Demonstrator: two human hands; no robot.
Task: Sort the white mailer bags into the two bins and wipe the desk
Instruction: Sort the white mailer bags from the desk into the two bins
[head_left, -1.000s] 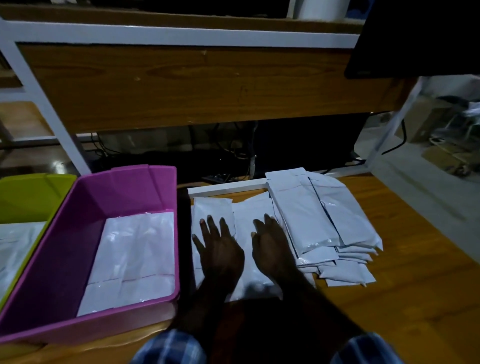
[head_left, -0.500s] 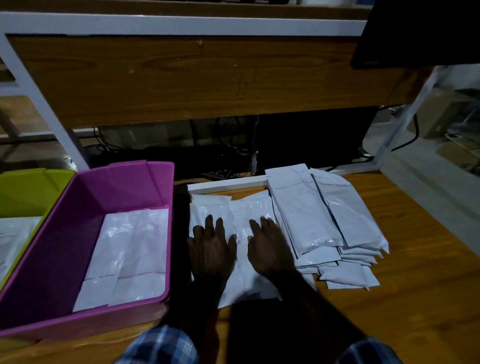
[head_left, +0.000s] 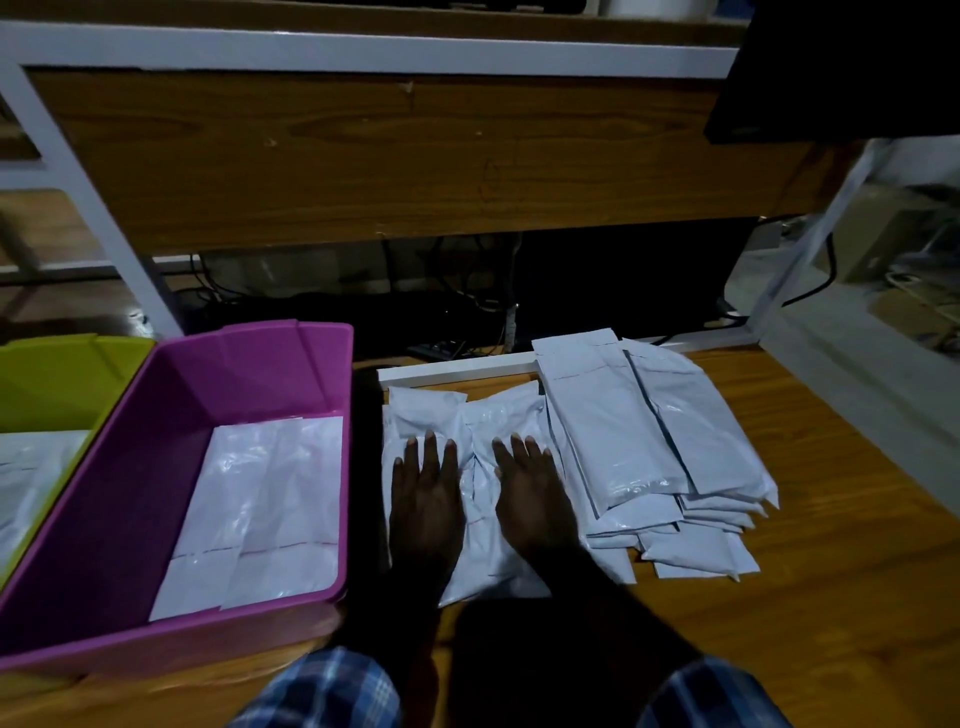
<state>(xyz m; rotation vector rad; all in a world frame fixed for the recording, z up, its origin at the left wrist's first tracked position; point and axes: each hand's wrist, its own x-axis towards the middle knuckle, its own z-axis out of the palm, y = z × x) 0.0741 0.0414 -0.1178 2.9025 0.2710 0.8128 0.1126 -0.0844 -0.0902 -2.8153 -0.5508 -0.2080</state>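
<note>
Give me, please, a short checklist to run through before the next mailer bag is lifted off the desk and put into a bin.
1. Both hands free to grasp: ok. The left hand and right hand lie flat, fingers straight, on the small mailer bags.
2. Room in the pink bin: ok, only flat bags cover its floor.
3. Room in the green bin: cannot tell, mostly out of frame.
4. Large bag stack stable: ok, it rests fanned on the desk, apart from the edge.
5. Path to the bins clear: ok, the pink bin sits directly beside the left hand.
6. Wiping cloth at hand: cannot tell, none in view.
</note>
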